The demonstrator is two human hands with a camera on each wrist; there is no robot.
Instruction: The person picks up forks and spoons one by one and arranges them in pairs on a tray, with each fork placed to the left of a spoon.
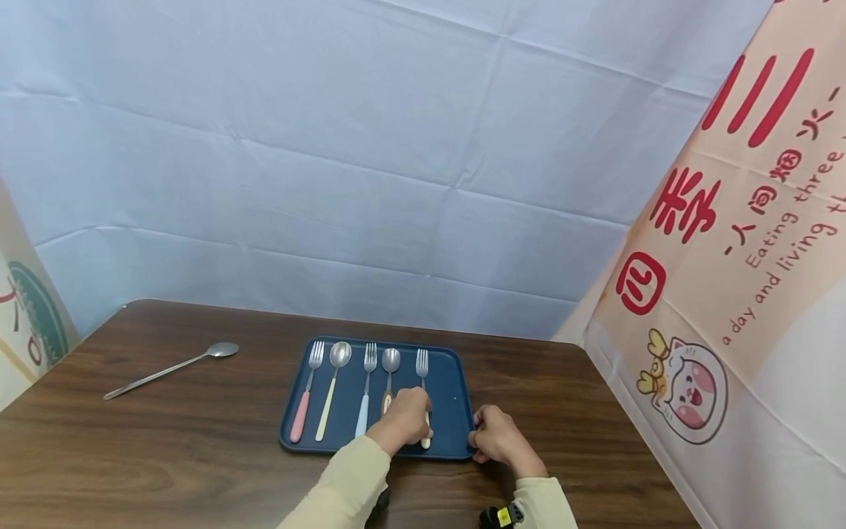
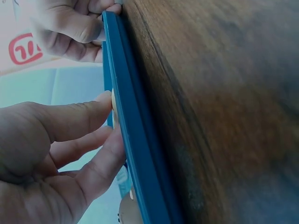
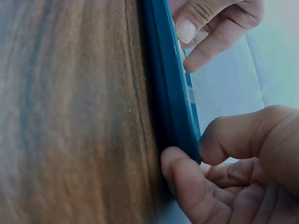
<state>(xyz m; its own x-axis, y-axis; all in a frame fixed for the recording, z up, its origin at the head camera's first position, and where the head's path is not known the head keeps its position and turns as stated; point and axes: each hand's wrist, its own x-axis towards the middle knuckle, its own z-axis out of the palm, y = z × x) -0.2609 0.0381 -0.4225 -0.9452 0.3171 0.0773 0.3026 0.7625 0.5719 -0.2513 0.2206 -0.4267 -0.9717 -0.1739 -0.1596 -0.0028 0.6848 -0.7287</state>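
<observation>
A blue tray point(image 1: 452, 400) lies on the table with a row of forks and spoons on it. Between thumb and fingers, my left hand point(image 1: 405, 419) pinches the cream handle of the rightmost fork point(image 1: 422, 363), whose tines point away from me. In the left wrist view, that thumb and fingertip close on the handle point(image 2: 113, 100) just above the tray wall. My right hand point(image 1: 497, 437) grips the tray's near right corner, thumb at the rim and curled fingers around the outside, as the right wrist view shows. Part of the fork's handle is hidden under my left hand.
Left of that fork lie a wooden-handled spoon point(image 1: 391, 360), a blue-handled fork point(image 1: 370, 360), a cream-handled spoon point(image 1: 340, 355) and a pink-handled fork point(image 1: 300, 416). A long metal spoon point(image 1: 172, 369) rests on the brown table point(image 1: 165, 448), left of the tray. White cloth point(image 1: 330, 162) hangs behind.
</observation>
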